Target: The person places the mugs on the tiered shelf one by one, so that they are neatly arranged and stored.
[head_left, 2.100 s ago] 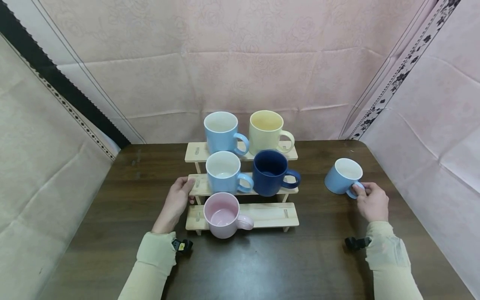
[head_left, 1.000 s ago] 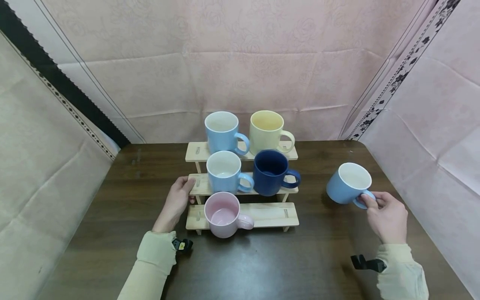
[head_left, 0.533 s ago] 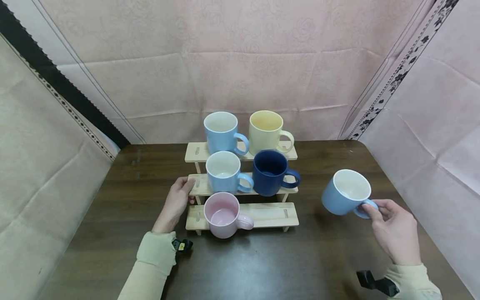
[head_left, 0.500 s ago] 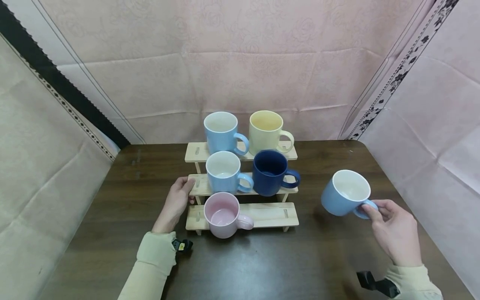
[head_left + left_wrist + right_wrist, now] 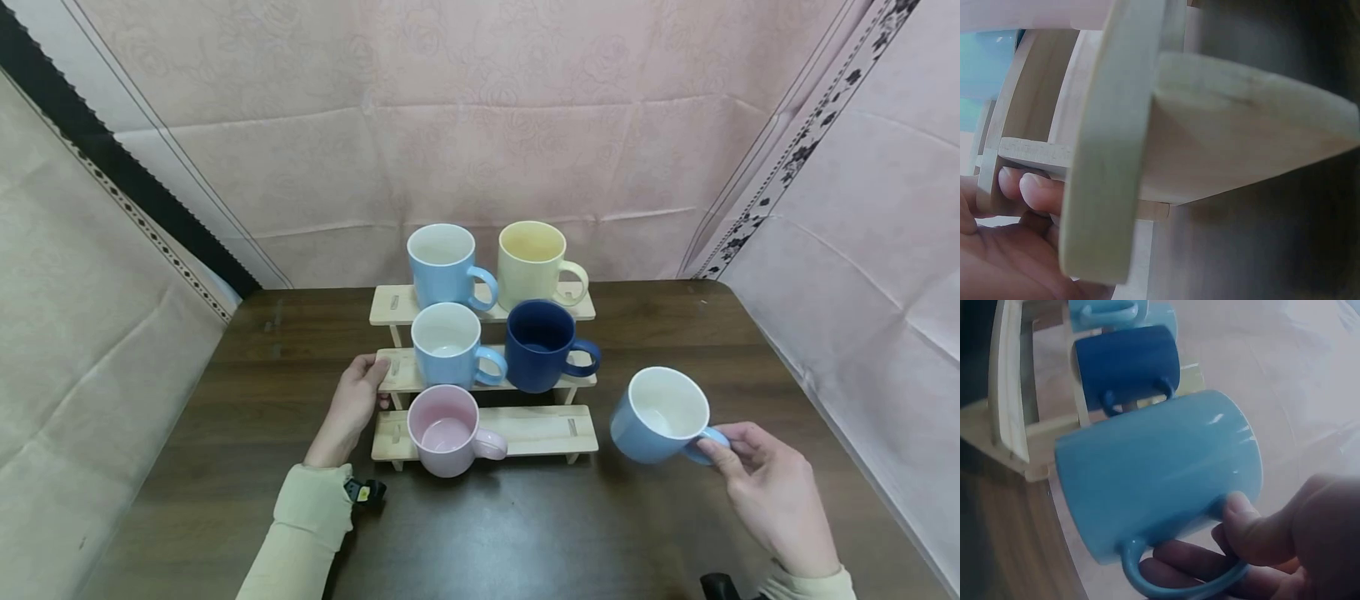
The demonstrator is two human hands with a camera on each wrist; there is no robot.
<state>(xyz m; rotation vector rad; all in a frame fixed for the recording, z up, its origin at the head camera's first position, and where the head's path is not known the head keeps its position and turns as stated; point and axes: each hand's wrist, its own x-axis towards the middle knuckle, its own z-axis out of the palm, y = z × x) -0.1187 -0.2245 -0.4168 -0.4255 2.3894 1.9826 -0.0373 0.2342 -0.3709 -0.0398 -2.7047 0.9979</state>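
At the right of the head view my right hand [image 5: 776, 492] pinches the handle of a light blue mug [image 5: 660, 415], which is tilted slightly and sits right of the rack. The right wrist view shows my thumb and fingers curled on that handle. My left hand [image 5: 352, 406] grips the left end of the middle shelf of a three-tier wooden rack [image 5: 536, 429]; in the left wrist view its fingertips [image 5: 1041, 190] curl round the wood. A pink mug [image 5: 444, 446] stands at the left of the bottom shelf, beside bare wood on its right.
On the middle shelf are a light blue mug [image 5: 447, 346] and a dark blue mug [image 5: 542, 346]. The top shelf bears another light blue mug [image 5: 442, 267] and a yellow mug [image 5: 531, 262]. Cloth walls [image 5: 480, 142] enclose the brown table [image 5: 480, 542] at the back and sides.
My right hand has carried the light blue mug off its spot near the right wall, first toward me, then left toward the rack. My left hand and the rack have stayed put.
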